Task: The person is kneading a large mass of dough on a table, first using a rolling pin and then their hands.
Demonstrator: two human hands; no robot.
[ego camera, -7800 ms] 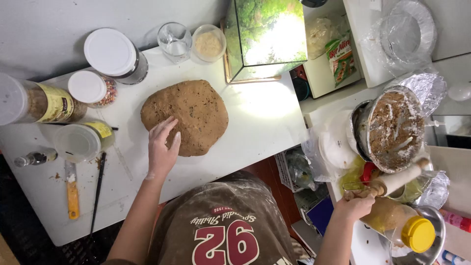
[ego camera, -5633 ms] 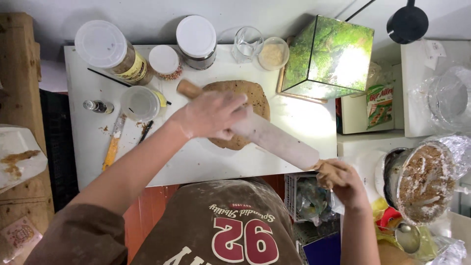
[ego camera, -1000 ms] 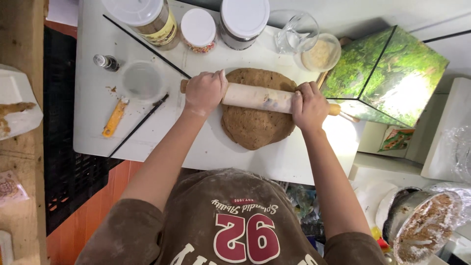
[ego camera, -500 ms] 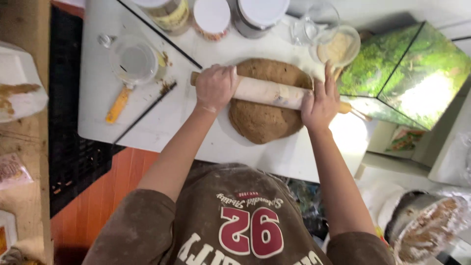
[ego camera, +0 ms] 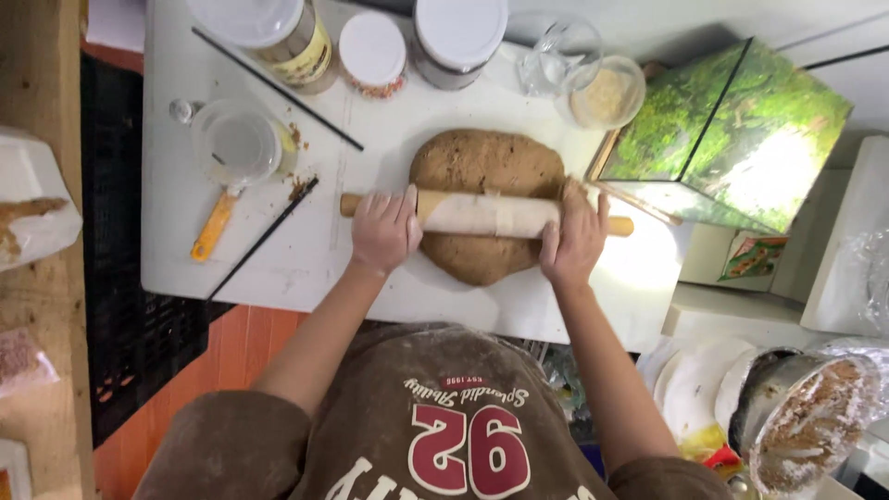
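Head view is showing me rolling out the brown dough (ego camera: 486,167) on the white table (ego camera: 306,278), and I am taking that dough as my landmark for everything else. I am laying the rolling pin (ego camera: 486,213) straight across its lower half, wooden handles poking out past both edges. My left hand (ego camera: 384,230) is pressing palm-down on the pin just off the dough's left edge, fingers together and curled lightly over the top. My right hand (ego camera: 574,239) is pressing on the pin at the dough's right edge, fingers slightly spread over the barrel. Neither hand is gripping hard; both are bearing down flat.

To do this well, I am judging that I should be keeping equal weight on both palms so the sheet comes out even, and letting the pin turn under my hands instead of dragging it. The dough is looking thicker and rounder on its far side, so I am thinking the strokes should be carrying that way, with lighter pressure near the rim so the edges are not thinning or cracking.

Beyond the dough, three white-lidded jars (ego camera: 370,46) and a small glass bowl (ego camera: 607,93) are standing close. Left of the dough, a measuring cup with a yellow handle (ego camera: 231,157) and thin black sticks (ego camera: 269,231) are lying within elbow range.
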